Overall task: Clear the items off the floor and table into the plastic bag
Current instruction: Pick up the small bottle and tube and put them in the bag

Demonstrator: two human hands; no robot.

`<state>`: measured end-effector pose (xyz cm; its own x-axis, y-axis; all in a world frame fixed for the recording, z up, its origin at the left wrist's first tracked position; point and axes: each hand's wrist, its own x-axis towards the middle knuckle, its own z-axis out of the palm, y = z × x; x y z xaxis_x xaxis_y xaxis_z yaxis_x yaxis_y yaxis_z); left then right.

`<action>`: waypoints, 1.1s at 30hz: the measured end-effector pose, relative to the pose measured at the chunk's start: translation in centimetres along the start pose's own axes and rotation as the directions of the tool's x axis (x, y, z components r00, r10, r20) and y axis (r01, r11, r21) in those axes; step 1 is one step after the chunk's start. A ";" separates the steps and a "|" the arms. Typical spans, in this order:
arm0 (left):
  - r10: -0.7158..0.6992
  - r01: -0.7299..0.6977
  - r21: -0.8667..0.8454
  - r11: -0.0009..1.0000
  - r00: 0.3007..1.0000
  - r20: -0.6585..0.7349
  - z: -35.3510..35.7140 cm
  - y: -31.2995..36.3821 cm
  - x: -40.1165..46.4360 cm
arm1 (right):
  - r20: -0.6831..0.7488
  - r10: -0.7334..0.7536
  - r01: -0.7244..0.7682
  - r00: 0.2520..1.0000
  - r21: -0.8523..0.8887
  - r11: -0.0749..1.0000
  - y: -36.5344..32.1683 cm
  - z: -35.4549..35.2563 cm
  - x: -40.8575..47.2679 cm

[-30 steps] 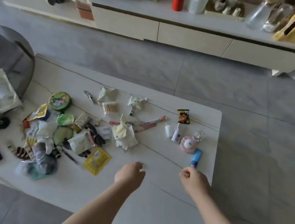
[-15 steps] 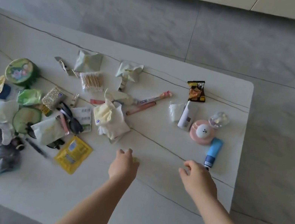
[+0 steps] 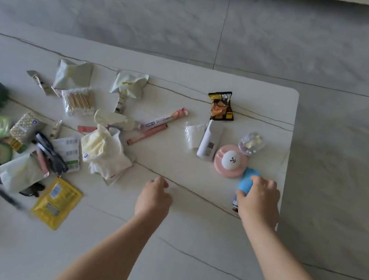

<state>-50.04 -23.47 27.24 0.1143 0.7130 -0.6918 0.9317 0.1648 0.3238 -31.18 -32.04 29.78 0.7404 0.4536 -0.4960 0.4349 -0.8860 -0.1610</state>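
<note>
At the surface's [image 3: 179, 274] right edge, the right hand [image 3: 258, 202] curls around a blue tube [image 3: 246, 181]; the left hand [image 3: 154, 198] hovers loosely curled, holding nothing. A careless lift could knock the touching pink dish [image 3: 220, 169] floorward.

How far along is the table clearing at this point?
Barely started. Nothing looks bagged, and no open plastic bag is in view. In hand: the right hand closes on the blue tube beside the pink round case; the left hand holds nothing. Left: the snack packet, cotton swabs, yellow sachet and the left-side pile.
</note>
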 end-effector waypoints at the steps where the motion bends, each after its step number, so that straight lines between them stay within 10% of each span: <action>1: 0.026 -0.027 -0.043 0.999 1.000 -0.005 -0.1 0.6 0.1 | 0.004 0.020 -0.020 1.000 0.024 1.000 0.0 0.0 0.3; 10: 0.090 -0.100 -0.267 0.958 0.995 -0.050 -0.6 5.0 2.1 | 0.010 0.108 -0.109 0.994 0.084 0.991 -0.6 2.5 1.7; 17: 0.149 -0.154 -0.088 0.984 0.987 -0.061 -1.0 7.6 3.2 | -0.100 0.172 -0.129 0.980 0.339 0.932 -0.5 0.8 2.3; 26: 0.173 -0.188 -0.195 0.963 0.981 -0.087 -0.7 12.1 4.9 | -0.137 -0.049 0.089 0.989 0.305 0.948 -3.1 -2.5 7.4; 33: 0.177 -0.174 0.038 0.984 0.970 -0.166 0.9 12.6 6.0 | -0.097 -0.081 0.104 0.992 0.264 0.959 -4.7 -0.7 8.7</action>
<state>-37.31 -17.75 26.62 0.2191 0.8338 -0.5067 0.9101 0.0126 0.4142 -26.44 -23.90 26.81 0.7492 0.5309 -0.3959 0.3585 -0.8278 -0.4316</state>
